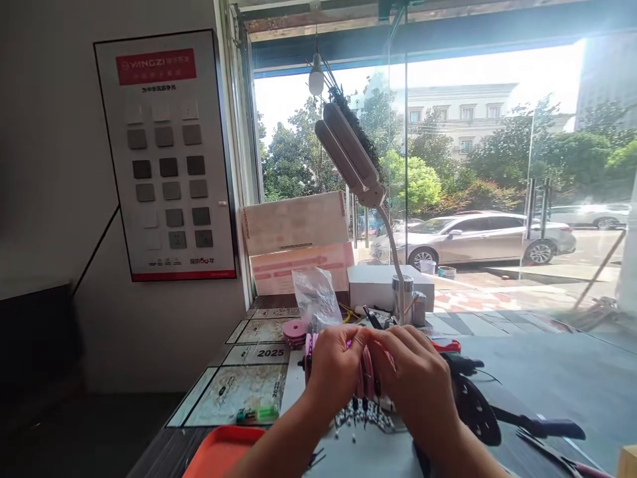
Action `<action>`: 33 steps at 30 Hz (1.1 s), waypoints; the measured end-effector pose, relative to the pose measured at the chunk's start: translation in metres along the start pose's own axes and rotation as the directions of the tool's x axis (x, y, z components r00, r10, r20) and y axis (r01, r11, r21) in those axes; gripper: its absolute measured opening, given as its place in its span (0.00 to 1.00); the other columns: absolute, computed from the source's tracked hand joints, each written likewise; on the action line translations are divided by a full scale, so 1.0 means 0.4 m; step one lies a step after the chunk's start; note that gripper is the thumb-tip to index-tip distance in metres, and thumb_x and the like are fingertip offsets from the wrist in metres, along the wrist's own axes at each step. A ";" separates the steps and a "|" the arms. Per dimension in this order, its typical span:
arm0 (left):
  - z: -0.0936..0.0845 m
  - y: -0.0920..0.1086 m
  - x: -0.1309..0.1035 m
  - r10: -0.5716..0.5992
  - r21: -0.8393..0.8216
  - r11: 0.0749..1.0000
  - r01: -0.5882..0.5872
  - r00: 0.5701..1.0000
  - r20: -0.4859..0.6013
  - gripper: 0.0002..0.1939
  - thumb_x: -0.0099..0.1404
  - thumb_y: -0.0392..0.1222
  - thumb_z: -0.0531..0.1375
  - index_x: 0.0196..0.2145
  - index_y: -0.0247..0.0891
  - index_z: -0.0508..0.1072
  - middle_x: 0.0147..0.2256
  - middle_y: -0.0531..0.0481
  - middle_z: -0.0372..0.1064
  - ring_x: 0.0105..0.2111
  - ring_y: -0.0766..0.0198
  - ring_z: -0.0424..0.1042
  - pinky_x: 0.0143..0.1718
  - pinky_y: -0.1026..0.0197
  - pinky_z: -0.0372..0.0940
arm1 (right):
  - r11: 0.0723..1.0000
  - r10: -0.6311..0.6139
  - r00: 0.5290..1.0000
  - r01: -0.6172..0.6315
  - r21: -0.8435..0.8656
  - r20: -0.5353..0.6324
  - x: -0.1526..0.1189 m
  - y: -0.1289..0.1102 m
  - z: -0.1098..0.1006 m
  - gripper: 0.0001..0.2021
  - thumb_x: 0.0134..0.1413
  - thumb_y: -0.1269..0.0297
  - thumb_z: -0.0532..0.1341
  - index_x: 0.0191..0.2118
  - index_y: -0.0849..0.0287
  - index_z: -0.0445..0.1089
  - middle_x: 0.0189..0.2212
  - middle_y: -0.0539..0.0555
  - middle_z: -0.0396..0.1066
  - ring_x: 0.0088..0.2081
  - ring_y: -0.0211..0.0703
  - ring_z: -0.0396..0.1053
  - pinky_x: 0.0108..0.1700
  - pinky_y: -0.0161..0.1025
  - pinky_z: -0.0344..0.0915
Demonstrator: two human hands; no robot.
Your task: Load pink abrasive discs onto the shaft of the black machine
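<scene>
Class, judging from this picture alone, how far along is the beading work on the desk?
Done: pink strands already hang below the hands. In hand: left hand and right hand pinch a small piece together. Left: loose beads lie on the desk.

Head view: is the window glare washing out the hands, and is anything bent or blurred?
Head view: sky behind the window is blown out; left hand and right hand stay readable, though the small pink piece at the fingers is soft; wide-angle lens bends the poster and the frame edges.
</scene>
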State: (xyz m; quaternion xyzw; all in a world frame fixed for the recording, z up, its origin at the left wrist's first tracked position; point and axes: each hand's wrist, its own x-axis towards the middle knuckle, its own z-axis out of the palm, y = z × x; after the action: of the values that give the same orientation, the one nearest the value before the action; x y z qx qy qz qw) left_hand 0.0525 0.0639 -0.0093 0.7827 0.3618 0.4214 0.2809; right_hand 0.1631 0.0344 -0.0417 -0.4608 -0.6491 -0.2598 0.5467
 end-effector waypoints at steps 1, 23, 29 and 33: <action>0.002 -0.004 0.003 -0.007 0.010 1.000 0.007 1.000 -0.006 0.19 0.61 0.50 0.48 0.17 0.36 0.59 0.18 0.56 0.53 0.22 0.69 0.51 0.22 0.66 0.48 | 0.998 -0.035 0.999 0.036 -0.042 0.021 0.003 -0.001 0.000 0.13 0.59 0.69 0.50 0.27 0.61 0.68 0.21 0.52 0.64 0.27 0.44 0.59 0.33 0.40 0.54; -0.014 0.026 0.001 0.235 0.585 0.695 -0.417 0.901 0.363 0.16 0.58 0.46 0.57 0.43 0.39 0.68 0.40 0.47 0.65 0.40 0.55 0.62 0.43 0.52 0.60 | 0.534 0.446 0.629 -0.758 0.375 0.637 0.006 0.117 -0.127 0.17 0.39 0.48 0.61 0.24 0.59 0.73 0.18 0.49 0.66 0.23 0.38 0.61 0.26 0.34 0.59; -0.006 0.026 0.041 0.206 0.557 0.723 -0.408 0.898 0.389 0.17 0.55 0.53 0.57 0.36 0.37 0.67 0.38 0.46 0.64 0.37 0.57 0.65 0.36 0.55 0.62 | 0.459 0.463 0.581 -0.803 0.380 0.670 -0.019 0.122 -0.111 0.17 0.37 0.49 0.63 0.25 0.60 0.73 0.20 0.51 0.66 0.23 0.39 0.61 0.25 0.35 0.57; -0.002 0.013 0.078 0.076 0.500 0.813 -0.298 0.906 0.416 0.21 0.52 0.57 0.59 0.36 0.39 0.65 0.37 0.46 0.67 0.36 0.54 0.67 0.34 0.55 0.60 | 0.322 0.437 0.490 -0.868 0.377 0.754 -0.030 0.130 -0.120 0.17 0.36 0.50 0.65 0.26 0.61 0.72 0.18 0.48 0.63 0.21 0.35 0.57 0.23 0.33 0.52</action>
State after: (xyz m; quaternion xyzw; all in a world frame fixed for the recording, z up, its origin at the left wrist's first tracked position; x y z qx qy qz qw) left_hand 0.0655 0.0859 0.0091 0.9282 0.3269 0.1664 0.0631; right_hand 0.2313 0.0132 -0.0489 -0.4830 -0.5528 0.4165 0.5363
